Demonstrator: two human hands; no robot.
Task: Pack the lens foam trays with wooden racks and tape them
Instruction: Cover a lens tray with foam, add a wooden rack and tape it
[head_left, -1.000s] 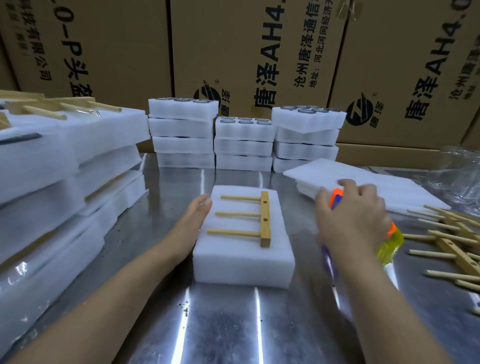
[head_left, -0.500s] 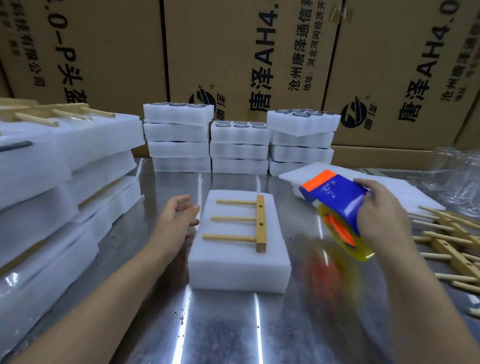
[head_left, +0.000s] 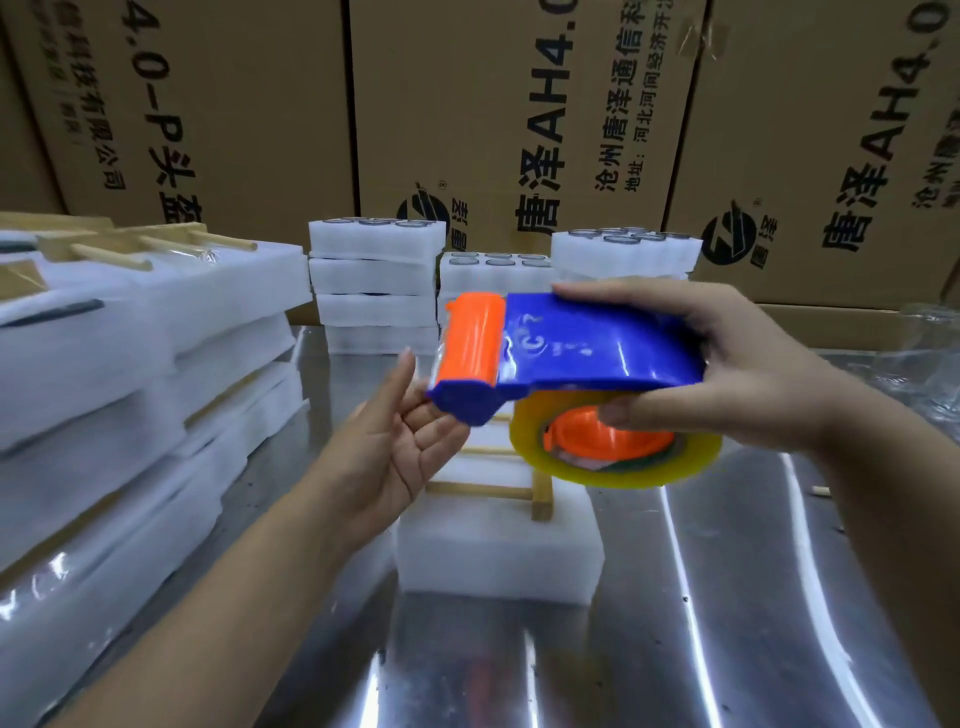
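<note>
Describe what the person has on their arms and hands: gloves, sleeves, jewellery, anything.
Nothing is worn that shows. The left hand and right hand are bare, with no gloves, rings or bands in view. Both forearms are bare down to the frame's edge, with no sleeve, cuff or watch visible.
</note>
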